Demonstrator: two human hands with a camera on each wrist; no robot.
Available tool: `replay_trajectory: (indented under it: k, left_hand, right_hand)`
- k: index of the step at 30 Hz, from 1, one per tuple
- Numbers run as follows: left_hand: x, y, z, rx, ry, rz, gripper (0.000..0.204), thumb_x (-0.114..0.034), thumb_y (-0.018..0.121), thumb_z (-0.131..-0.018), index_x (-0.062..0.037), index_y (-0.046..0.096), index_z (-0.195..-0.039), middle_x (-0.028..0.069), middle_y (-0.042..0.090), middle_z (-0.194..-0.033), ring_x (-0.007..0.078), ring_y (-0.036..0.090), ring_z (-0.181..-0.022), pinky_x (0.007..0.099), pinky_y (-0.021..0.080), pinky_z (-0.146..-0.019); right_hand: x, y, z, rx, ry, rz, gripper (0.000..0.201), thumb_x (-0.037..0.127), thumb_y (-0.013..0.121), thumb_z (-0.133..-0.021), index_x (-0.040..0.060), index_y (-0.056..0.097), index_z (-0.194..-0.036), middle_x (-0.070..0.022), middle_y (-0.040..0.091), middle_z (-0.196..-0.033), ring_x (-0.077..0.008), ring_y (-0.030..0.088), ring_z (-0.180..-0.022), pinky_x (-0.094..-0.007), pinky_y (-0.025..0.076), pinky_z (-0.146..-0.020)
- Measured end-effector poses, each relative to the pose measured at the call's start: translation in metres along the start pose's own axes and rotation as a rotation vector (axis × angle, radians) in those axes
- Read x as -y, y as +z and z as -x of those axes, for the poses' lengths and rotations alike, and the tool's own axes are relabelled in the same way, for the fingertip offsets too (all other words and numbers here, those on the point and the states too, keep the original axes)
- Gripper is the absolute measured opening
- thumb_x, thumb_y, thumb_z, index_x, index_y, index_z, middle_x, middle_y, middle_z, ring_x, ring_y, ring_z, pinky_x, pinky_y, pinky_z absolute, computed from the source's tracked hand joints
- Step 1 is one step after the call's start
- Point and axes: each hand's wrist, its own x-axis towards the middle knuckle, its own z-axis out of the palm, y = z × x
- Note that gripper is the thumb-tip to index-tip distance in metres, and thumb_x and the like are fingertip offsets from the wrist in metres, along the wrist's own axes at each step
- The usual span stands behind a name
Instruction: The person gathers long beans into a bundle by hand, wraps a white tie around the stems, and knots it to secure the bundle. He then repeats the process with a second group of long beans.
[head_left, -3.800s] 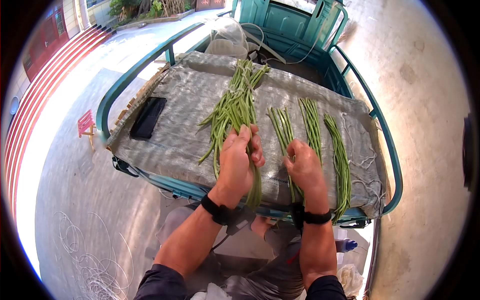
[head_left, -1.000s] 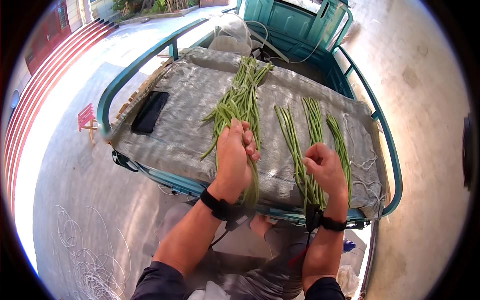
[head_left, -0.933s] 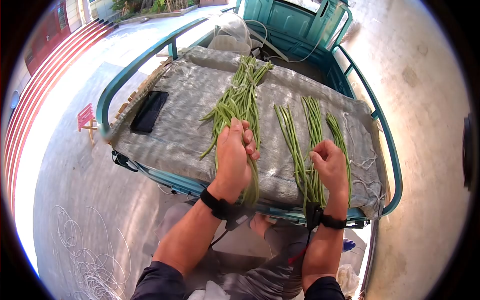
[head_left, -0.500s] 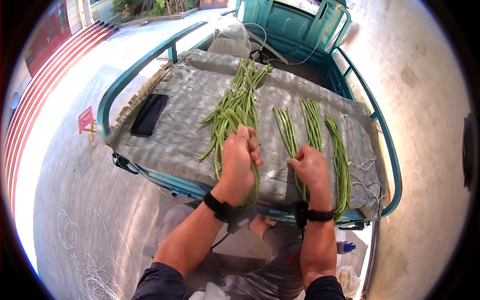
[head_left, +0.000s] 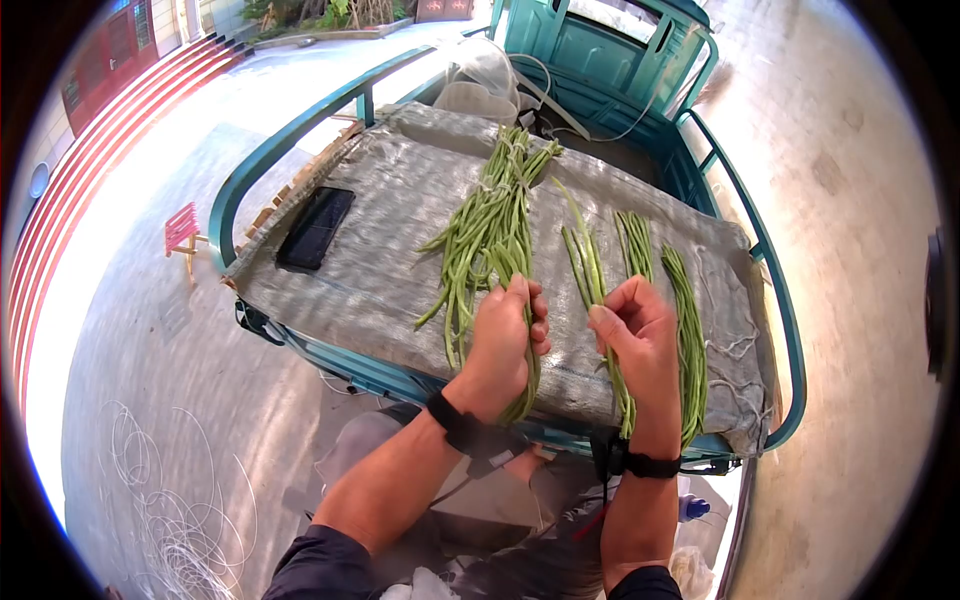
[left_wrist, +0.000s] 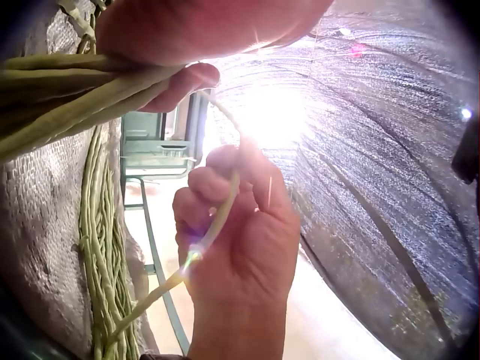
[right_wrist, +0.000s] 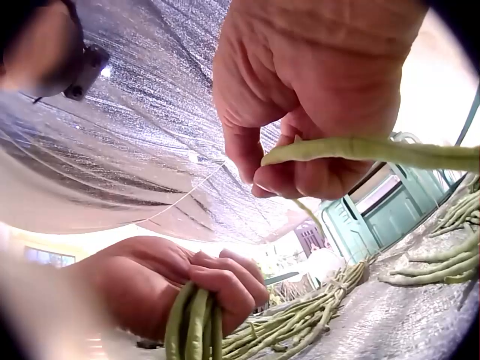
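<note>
My left hand [head_left: 503,345] grips a bunch of long green beans [left_wrist: 67,97], their ends hanging below the fist in the head view. Thumb and fingers of my right hand [head_left: 642,330] pinch a single long bean [right_wrist: 360,148], raised off the sacking. Under and beside the left hand lies a larger tied bundle [head_left: 487,205]. Near the right hand are a few loose beans [head_left: 575,262], a small pile [head_left: 634,242] partly hidden by that hand, and another pile [head_left: 685,340] to its right.
Grey woven sacking [head_left: 390,240] covers the bed of a teal cart with side rails [head_left: 775,300]. A black phone [head_left: 315,228] lies at the left. Clear plastic containers [head_left: 475,98] stand at the back. White cord [head_left: 180,540] is tangled on the ground; a pink stool [head_left: 182,230] stands beyond.
My right hand has lifted a bean from the loose ones beside it and now pinches it. The left hand keeps its grip on its bunch. The whole head view has shifted slightly.
</note>
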Motion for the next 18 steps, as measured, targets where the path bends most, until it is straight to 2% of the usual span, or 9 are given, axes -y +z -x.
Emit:
replay_trajectory:
  k: [2, 3, 5, 7, 8, 11, 14, 18]
  left_hand:
    - [0.000, 0.003, 0.002, -0.048, -0.004, -0.051, 0.029, -0.035, 0.047, -0.114, -0.0066, 0.055, -0.114, 0.0044, 0.061, -0.092, 0.0117, 0.050, -0.068, 0.0315, 0.044, -0.057]
    - [0.002, -0.001, -0.001, -0.010, 0.000, -0.049, 0.029, -0.035, 0.047, -0.114, -0.0066, 0.056, -0.114, 0.0055, 0.062, -0.094, 0.0120, 0.051, -0.069, 0.0315, 0.045, -0.057]
    - [0.009, -0.010, -0.009, 0.065, 0.009, -0.043, 0.029, -0.034, 0.047, -0.114, -0.0066, 0.056, -0.115, 0.0079, 0.066, -0.098, 0.0126, 0.054, -0.070, 0.0314, 0.046, -0.057]
    - [0.006, -0.003, -0.004, -0.020, 0.027, -0.069, 0.029, -0.034, 0.047, -0.114, -0.0068, 0.057, -0.115, 0.0087, 0.068, -0.100, 0.0138, 0.058, -0.072, 0.0306, 0.046, -0.057]
    - [0.004, 0.001, -0.001, -0.062, 0.035, -0.082, 0.029, -0.034, 0.047, -0.114, -0.0070, 0.057, -0.115, 0.0092, 0.068, -0.101, 0.0144, 0.059, -0.072, 0.0302, 0.046, -0.057]
    - [-0.001, 0.007, 0.003, -0.163, 0.050, -0.004, 0.030, -0.035, 0.045, -0.114, -0.0079, 0.058, -0.114, 0.0089, 0.069, -0.101, 0.0160, 0.062, -0.074, 0.0296, 0.046, -0.058]
    - [0.000, -0.001, -0.001, -0.109, 0.089, 0.026, 0.030, -0.036, 0.044, -0.114, -0.0088, 0.058, -0.114, 0.0069, 0.069, -0.099, 0.0166, 0.063, -0.075, 0.0294, 0.045, -0.059]
    - [0.000, -0.004, -0.003, -0.078, 0.120, -0.013, 0.029, -0.036, 0.044, -0.115, -0.0095, 0.057, -0.114, 0.0026, 0.063, -0.091, 0.0148, 0.059, -0.072, 0.0295, 0.044, -0.058]
  right_hand:
    - [0.007, 0.003, 0.006, 0.163, 0.014, 0.077, 0.018, 0.004, 0.076, -0.094, 0.0044, 0.058, -0.092, 0.0021, 0.061, -0.079, -0.0045, 0.053, -0.066, -0.0230, 0.043, -0.058]
    - [0.009, 0.003, 0.009, 0.244, 0.021, 0.116, 0.017, 0.004, 0.075, -0.094, 0.0044, 0.058, -0.093, 0.0026, 0.061, -0.079, -0.0043, 0.052, -0.067, -0.0233, 0.042, -0.059]
    - [0.001, 0.000, 0.012, 0.397, 0.061, 0.241, 0.019, 0.009, 0.076, -0.092, 0.0030, 0.058, -0.094, -0.0011, 0.062, -0.080, -0.0099, 0.053, -0.067, -0.0286, 0.045, -0.061]
    - [-0.006, 0.000, 0.012, 0.505, 0.031, 0.312, 0.021, 0.012, 0.077, -0.091, 0.0022, 0.058, -0.094, -0.0037, 0.062, -0.079, -0.0136, 0.055, -0.066, -0.0318, 0.047, -0.062]
    - [-0.006, -0.001, 0.013, 0.512, 0.029, 0.332, 0.023, 0.014, 0.077, -0.090, 0.0012, 0.059, -0.093, -0.0083, 0.063, -0.077, -0.0193, 0.059, -0.066, -0.0361, 0.049, -0.062]
    - [0.002, -0.006, 0.014, 0.580, 0.083, 0.375, 0.021, 0.013, 0.077, -0.088, 0.0010, 0.060, -0.091, -0.0102, 0.064, -0.075, -0.0215, 0.062, -0.065, -0.0370, 0.049, -0.061]
    - [0.003, -0.009, 0.015, 0.601, 0.097, 0.441, 0.021, 0.013, 0.078, -0.087, 0.0010, 0.061, -0.089, -0.0116, 0.065, -0.074, -0.0234, 0.065, -0.067, -0.0378, 0.050, -0.062]
    - [0.003, -0.009, 0.015, 0.617, 0.106, 0.423, 0.024, 0.015, 0.079, -0.087, 0.0010, 0.059, -0.092, -0.0108, 0.063, -0.074, -0.0229, 0.063, -0.066, -0.0378, 0.050, -0.062]
